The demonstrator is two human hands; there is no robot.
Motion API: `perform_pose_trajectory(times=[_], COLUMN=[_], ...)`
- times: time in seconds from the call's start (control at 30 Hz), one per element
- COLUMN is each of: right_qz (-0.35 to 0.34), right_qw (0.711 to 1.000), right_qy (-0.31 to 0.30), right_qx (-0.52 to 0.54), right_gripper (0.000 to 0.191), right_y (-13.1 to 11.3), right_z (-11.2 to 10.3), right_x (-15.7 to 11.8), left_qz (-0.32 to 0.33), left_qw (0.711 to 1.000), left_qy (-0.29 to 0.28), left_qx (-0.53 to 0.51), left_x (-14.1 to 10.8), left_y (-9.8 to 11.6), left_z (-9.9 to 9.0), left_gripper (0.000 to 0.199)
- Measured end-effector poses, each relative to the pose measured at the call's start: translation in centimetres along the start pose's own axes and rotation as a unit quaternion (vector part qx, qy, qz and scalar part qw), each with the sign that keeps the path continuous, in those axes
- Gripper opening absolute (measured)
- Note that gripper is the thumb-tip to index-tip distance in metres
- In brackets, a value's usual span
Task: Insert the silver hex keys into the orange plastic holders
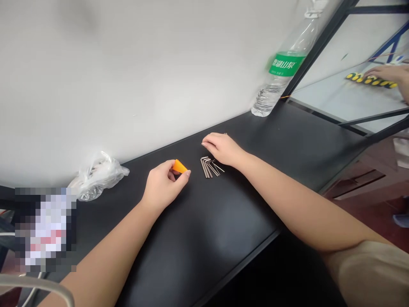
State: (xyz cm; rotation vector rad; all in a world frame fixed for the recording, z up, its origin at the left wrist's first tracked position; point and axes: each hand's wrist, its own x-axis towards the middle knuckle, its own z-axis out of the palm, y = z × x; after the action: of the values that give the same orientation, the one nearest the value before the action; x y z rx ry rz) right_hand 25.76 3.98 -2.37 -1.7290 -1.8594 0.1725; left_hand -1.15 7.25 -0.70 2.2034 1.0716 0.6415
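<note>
My left hand (165, 182) pinches a small orange plastic piece (179, 166) between thumb and fingers, just above the black tabletop (198, 230). To its right lies a row of L-shaped hex keys (206, 167), fanned out on the table, several of them side by side. My right hand (220, 147) is just beyond the hex keys, its fingers drawn together and pointing left. Whatever those fingers hold, if anything, cannot be made out. A small bit of something metallic shows behind the right hand's knuckles.
A clear bottle with a green label (286, 64) stands against the white wall at the back right. A crumpled clear plastic bag (102, 177) lies at the left. Beyond the dark metal frame (315, 47), another person's hand (388, 73) touches a row of yellow-and-black things (372, 81).
</note>
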Motion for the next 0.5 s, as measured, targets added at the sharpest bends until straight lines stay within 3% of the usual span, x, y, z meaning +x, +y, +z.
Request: perform_pose_trajectory(times=[0.1, 0.27, 0.37, 0.5], right_qz=[0.044, 0.055, 0.05, 0.049], right_qw=[0.998, 0.984, 0.971, 0.969], right_qy=[-0.025, -0.165, -0.232, -0.242], right_qx=[0.023, 0.047, 0.035, 0.02], right_gripper=[0.023, 0.019, 0.017, 0.016], right_y=[0.4, 1.0, 1.1, 0.8], right_z=[-1.8, -4.1, -4.4, -4.1], right_x=[-0.3, -0.6, -0.8, -0.8], left_qz=[0.0, -0.002, -0.007, -0.007], left_qw=[1.0, 1.0, 1.0, 1.0], left_qy=[-0.005, -0.01, -0.009, -0.011], left_qx=[0.002, 0.006, 0.003, 0.004], left_x=[0.0, 0.0, 0.0, 0.1], left_y=[-0.1, -0.1, -0.1, -0.1], left_z=[0.0, 0.0, 0.1, 0.1], left_gripper=[0.029, 0.029, 0.028, 0.028])
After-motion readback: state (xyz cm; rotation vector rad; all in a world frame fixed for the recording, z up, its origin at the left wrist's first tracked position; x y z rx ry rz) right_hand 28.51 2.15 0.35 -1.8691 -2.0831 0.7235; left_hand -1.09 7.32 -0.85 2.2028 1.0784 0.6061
